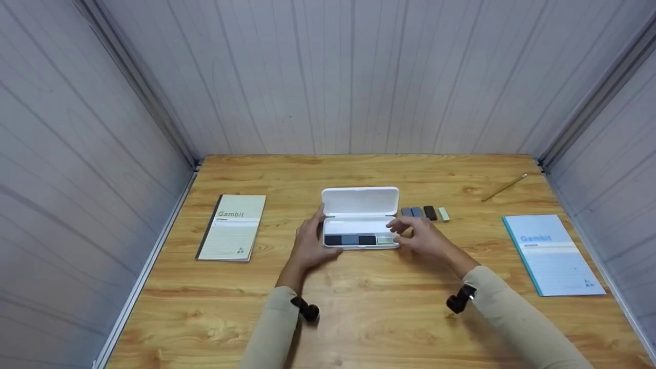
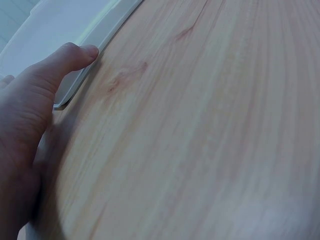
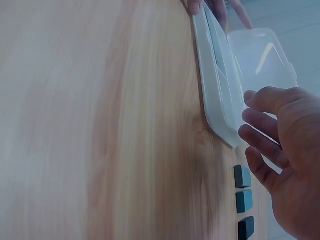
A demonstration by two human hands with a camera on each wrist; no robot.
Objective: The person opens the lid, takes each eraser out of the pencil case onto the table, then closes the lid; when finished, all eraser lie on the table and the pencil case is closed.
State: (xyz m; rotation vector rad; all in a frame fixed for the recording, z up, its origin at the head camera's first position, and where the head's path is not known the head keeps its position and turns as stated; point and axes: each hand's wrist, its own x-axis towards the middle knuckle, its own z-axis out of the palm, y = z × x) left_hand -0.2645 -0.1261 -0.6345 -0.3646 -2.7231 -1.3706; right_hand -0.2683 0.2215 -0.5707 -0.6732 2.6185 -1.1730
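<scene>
The white case [image 1: 360, 220] lies open at table centre, lid raised toward twelve o'clock, dark and pale blocks [image 1: 357, 240] filling its tray.

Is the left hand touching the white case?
Touching: the left wrist view shows the left hand with a fingertip pressed against the white case edge.
</scene>
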